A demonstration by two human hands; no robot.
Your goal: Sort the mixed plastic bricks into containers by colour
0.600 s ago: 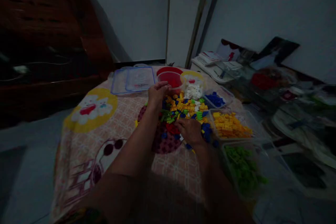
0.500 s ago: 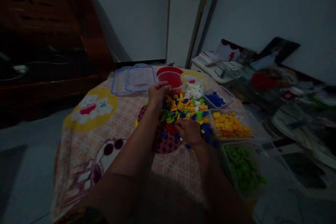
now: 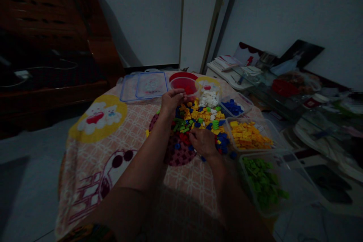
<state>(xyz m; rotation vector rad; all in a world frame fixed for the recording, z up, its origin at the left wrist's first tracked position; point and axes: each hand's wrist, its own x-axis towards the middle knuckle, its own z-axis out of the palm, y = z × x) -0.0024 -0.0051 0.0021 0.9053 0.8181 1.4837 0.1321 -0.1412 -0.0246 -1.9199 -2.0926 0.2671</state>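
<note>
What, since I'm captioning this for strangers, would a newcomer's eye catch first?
Probably the mixed heap of bright pieces on the tablecloth, with the right hand at its near side. Next, the clear boxes of yellow pieces and green pieces to the heap's right, then the blue-edged lids toward the back left.

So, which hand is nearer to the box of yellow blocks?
Right. The right hand is just left of the box, at the mixed blocks; the left hand is farther left, near the round tub.

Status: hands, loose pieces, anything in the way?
Left hand near round tub, grip unclear. Right hand curled at red pieces in the mixed pile, hold unclear. Left forearm hides part of pile.
</note>
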